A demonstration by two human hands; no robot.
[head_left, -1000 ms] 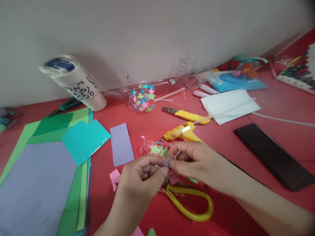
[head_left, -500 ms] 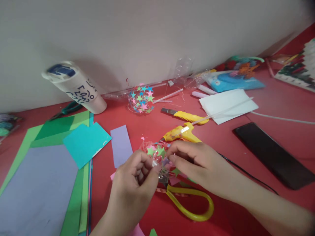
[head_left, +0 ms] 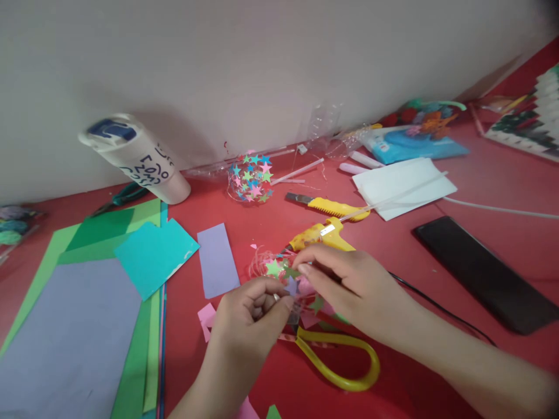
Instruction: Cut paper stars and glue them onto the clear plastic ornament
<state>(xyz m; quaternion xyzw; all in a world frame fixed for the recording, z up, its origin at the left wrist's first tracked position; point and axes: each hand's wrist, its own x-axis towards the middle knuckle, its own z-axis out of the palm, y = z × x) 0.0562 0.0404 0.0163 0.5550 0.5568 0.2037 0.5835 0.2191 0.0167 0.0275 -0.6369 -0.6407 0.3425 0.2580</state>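
At the near middle of the red bench (head_left: 187, 355), the fingertips of both hands meet around a small purple star (head_left: 292, 285): the left hand (head_left: 247, 323) has thumb and forefinger almost together at its edge, the right hand (head_left: 340, 285) is pinched just above; I cannot tell which grips it. Green stars (head_left: 273, 267) lie at eleven o'clock beside the fingertips, a yellow loop handle (head_left: 353, 384) at four to five. Farther out, a yellow glue gun (head_left: 321, 233) sits at one o'clock, purple paper (head_left: 217, 260) at ten, a star-covered ball (head_left: 250, 177) at eleven, a black phone (head_left: 484, 273) at three.
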